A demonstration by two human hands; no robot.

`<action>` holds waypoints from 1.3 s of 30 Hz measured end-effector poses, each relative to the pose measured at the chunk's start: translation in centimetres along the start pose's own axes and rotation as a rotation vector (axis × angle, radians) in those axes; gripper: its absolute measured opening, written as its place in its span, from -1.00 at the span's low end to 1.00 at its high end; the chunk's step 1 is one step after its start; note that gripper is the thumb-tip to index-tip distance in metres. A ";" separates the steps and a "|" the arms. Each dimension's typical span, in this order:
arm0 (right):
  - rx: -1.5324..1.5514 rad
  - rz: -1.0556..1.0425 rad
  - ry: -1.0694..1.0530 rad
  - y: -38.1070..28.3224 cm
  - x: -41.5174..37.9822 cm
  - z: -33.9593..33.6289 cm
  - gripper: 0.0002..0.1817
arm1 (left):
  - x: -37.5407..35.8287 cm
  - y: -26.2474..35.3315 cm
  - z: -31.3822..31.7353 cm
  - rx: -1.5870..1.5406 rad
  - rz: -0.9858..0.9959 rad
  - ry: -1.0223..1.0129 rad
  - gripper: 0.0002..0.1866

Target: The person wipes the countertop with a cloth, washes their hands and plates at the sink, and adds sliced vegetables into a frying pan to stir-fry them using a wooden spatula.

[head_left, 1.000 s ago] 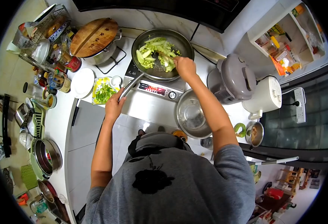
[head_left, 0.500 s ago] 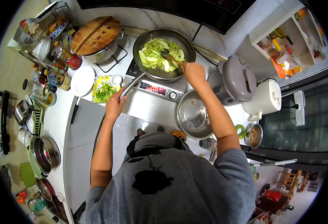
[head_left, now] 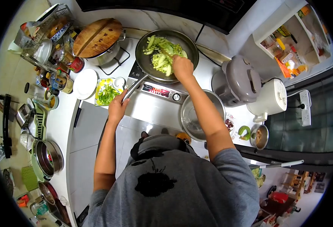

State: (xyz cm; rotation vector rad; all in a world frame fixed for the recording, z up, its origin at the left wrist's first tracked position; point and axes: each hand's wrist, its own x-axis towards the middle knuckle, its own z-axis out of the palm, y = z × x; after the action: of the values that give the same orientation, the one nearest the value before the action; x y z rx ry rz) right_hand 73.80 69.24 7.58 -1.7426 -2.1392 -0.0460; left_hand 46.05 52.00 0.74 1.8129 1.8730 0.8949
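Through the head camera, the change I notice is in the frying pan (head_left: 187, 42). The green pieces (head_left: 161, 65) were spread over much of its middle a moment ago; now they lie in a looser band from the upper left down to the lower middle, with more bare metal showing on the right. My right hand (head_left: 182, 69) has shifted left with them, in over the pan. I read this as the food being turned about in the pan, with the stirring well under way and most pieces still within the rim.

My right hand is closed around a wooden utensil (head_left: 167, 54); its far end is among the pieces, too hidden for me to tell how it is angled. My left hand (head_left: 117, 108) is wrapped shut around the pan handle (head_left: 137, 84), which looks to be steadying the pan on the cooktop (head_left: 156, 90); red digits are lit on its front panel.

The forearm's shift also uncovers some small dark red fruits (head_left: 229, 124) beside the metal bowl (head_left: 190, 114), which the forearm partly covers from above. Near my left hand, the chopped greens (head_left: 107, 94) remain on their yellow-edged dish (head_left: 97, 101), next to the white plate (head_left: 85, 84).
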 end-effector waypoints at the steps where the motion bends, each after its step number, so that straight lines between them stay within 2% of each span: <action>1: -0.016 -0.002 0.040 0.3 0.2 -0.5 -0.78 | -0.1 0.0 0.1 0.003 0.008 0.009 -0.54; 4: -0.015 0.007 0.117 0.9 0.8 -1.6 -0.78 | -0.2 0.7 -0.1 0.007 -0.078 -0.030 -0.54; 9: -0.086 -0.094 -0.105 3.8 -0.1 1.2 -0.77 | 0.0 -0.4 0.3 0.008 -0.014 -0.007 -0.54; 11: -0.184 -0.152 -0.170 4.3 -1.2 -0.6 -0.77 | -0.1 -0.1 0.1 0.018 -0.035 -0.030 -0.54; 15: -0.276 -0.187 -0.186 3.9 -2.9 -11.0 -0.80 | 0.0 -0.1 0.1 0.012 -0.037 -0.039 -0.54; 16: -0.278 -0.202 -0.172 4.0 -3.1 -12.0 -0.80 | 0.0 0.0 0.0 0.014 -0.038 -0.037 -0.54; 19: -0.366 -0.251 -0.335 4.0 -3.3 -12.6 -0.80 | 0.0 0.3 0.1 0.011 -0.051 -0.037 -0.54; 20: -0.300 -0.265 -0.368 4.3 -3.0 -10.9 -0.81 | 0.0 0.3 0.0 0.010 -0.058 -0.038 -0.54; 24: -0.181 -0.181 -0.138 3.8 -0.9 -4.3 -0.80 | -0.1 -0.2 0.1 -0.022 -0.041 -0.041 -0.54; 28: -0.090 -0.052 0.031 3.6 0.7 -2.4 -0.79 | 0.1 -0.1 0.0 -0.019 -0.013 -0.034 -0.54; 31: -0.104 -0.072 0.147 3.9 1.1 -0.9 -0.78 | -0.1 0.2 0.0 -0.006 -0.040 -0.051 -0.54; 35: -0.083 -0.108 -0.105 5.4 -0.1 1.2 -0.78 | 0.0 0.1 0.0 -0.012 -0.027 -0.050 -0.53; 39: -0.226 -0.145 -0.099 7.0 -1.4 -5.5 -0.81 | 0.0 0.5 -0.4 -0.006 -0.060 -0.070 -0.53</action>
State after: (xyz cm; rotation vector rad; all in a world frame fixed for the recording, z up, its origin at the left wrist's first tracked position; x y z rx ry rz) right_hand 82.16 68.08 10.80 -1.7380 -2.4107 -0.2545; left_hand 46.14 51.93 1.37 1.7516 1.8691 0.8044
